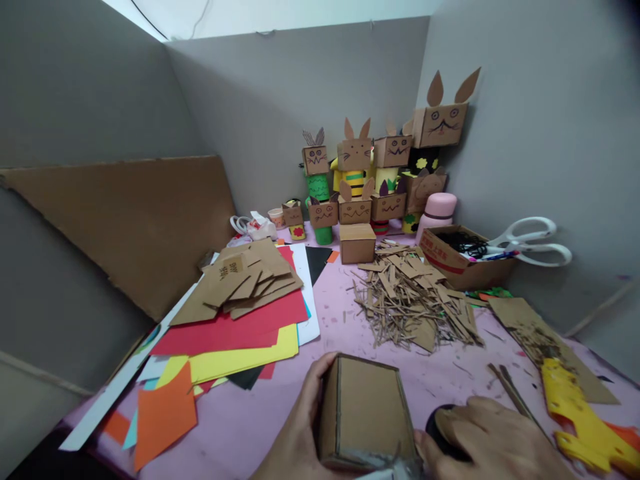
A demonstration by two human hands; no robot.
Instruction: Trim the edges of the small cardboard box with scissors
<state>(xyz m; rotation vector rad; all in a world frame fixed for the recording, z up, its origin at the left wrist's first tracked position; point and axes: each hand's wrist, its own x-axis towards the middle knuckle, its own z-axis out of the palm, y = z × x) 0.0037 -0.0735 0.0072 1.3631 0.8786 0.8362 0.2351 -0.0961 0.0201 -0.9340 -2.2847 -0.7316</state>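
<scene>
A small cardboard box (373,407) is tilted toward me at the bottom middle, its edges dark-lined. My left hand (305,427) is wrapped round its left side, thumb along the upper edge. Close to the box's right side, my right hand (495,440) has its fingers curled over a black round object (443,427) whose kind I cannot make out. Something greyish and shiny (400,467) shows at the box's near edge, cut off by the frame. To the right of my right hand lies a yellow glue gun (573,413) with its nozzle over a stained cardboard piece (530,320).
A heap of cardboard scraps (415,293) lies beyond the box. Coloured paper (240,333) and cut cardboard (250,273) cover the left. Several cardboard animal figures (355,207), a pink bottle (437,210) and an open box (465,267) holding white-handled scissors (540,243) stand behind.
</scene>
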